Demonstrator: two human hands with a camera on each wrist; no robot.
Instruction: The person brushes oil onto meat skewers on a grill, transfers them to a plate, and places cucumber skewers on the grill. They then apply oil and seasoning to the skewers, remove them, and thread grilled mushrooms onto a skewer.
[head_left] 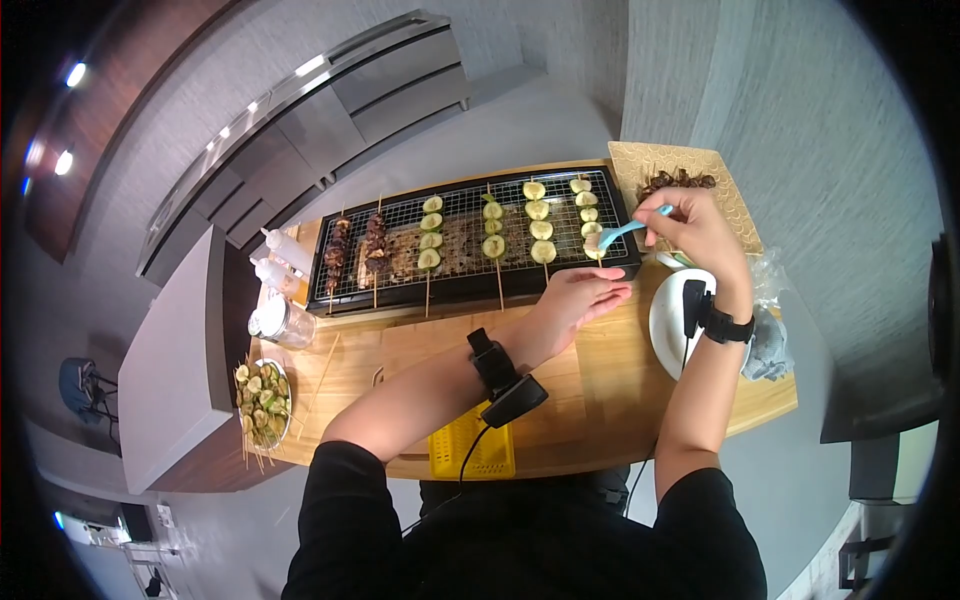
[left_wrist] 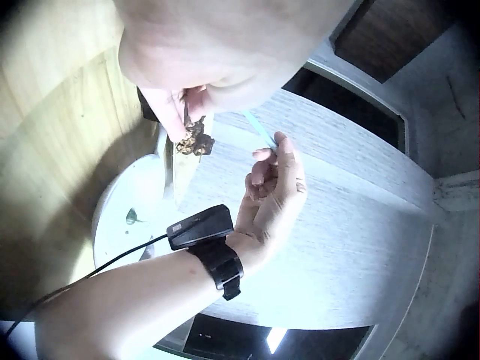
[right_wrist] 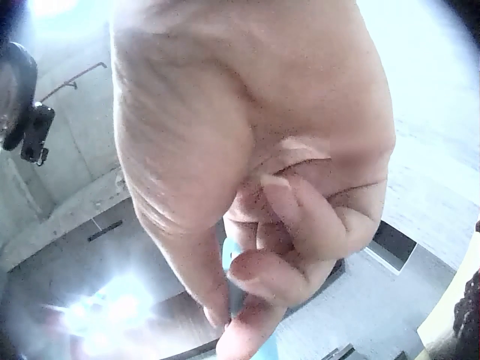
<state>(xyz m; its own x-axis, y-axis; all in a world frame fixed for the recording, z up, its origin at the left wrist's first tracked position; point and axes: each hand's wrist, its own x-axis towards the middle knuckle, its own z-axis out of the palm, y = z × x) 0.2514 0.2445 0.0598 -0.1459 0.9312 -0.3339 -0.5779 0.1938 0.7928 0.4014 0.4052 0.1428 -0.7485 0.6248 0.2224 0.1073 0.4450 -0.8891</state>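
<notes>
My right hand (head_left: 695,232) pinches the light blue handle of a basting brush (head_left: 622,231) between thumb and fingers, above the grill's right end. The brush's pale bristles overlap the lower slices of the rightmost zucchini skewer (head_left: 588,214). In the right wrist view, the thumb and curled fingers close round the blue handle. My left hand (head_left: 566,312) lies at the front edge of the grill (head_left: 470,290), fingers extended to the right, near that skewer's lower end. Several zucchini skewers and two dark meat skewers (head_left: 375,243) lie across the wire rack.
Right of the grill are a gold board (head_left: 738,218) with more meat skewers, a white plate (head_left: 668,330) and a grey cloth (head_left: 768,345). Squeeze bottles (head_left: 285,248), a glass jar (head_left: 290,326) and a plate of zucchini skewers (head_left: 262,405) stand left. A yellow basket (head_left: 450,455) sits in front.
</notes>
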